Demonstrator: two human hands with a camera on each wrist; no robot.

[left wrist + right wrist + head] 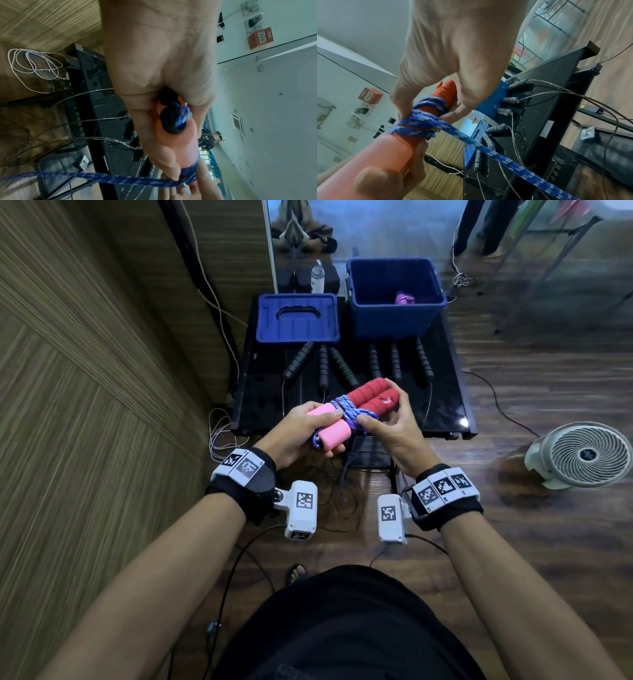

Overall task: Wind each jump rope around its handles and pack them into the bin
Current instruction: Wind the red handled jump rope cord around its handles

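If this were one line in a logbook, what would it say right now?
step: winding | left hand: grips pink handle ends | right hand: pinches blue rope at wraps | rope tail: hanging loose | bin: open

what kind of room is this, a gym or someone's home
Hard to say, but more likely an office or lab-type room than a home: a red fire alarm call point on the wall, glass partitions, wood-look flooring, and a floor fan beside a low black table.
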